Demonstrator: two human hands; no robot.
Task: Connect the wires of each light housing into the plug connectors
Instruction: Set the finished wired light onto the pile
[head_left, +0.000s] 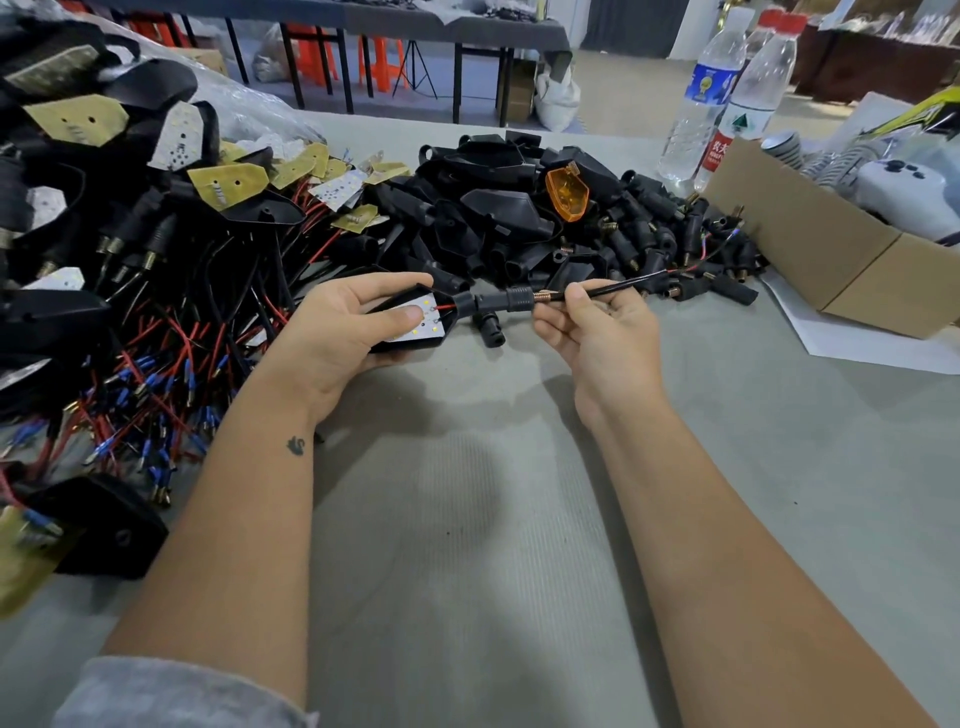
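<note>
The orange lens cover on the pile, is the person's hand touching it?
Apart. The head view shows the orange lens cover lying on the black housings pile, with connectors and table between it and the right hand, which pinches the black wire.

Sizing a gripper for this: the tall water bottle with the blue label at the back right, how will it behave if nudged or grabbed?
The blue-label bottle is tall and narrow, so a high nudge would probably tip it. It looks like thin clear plastic, likely to dent under a firm squeeze. The round body would probably roll once down.
</note>
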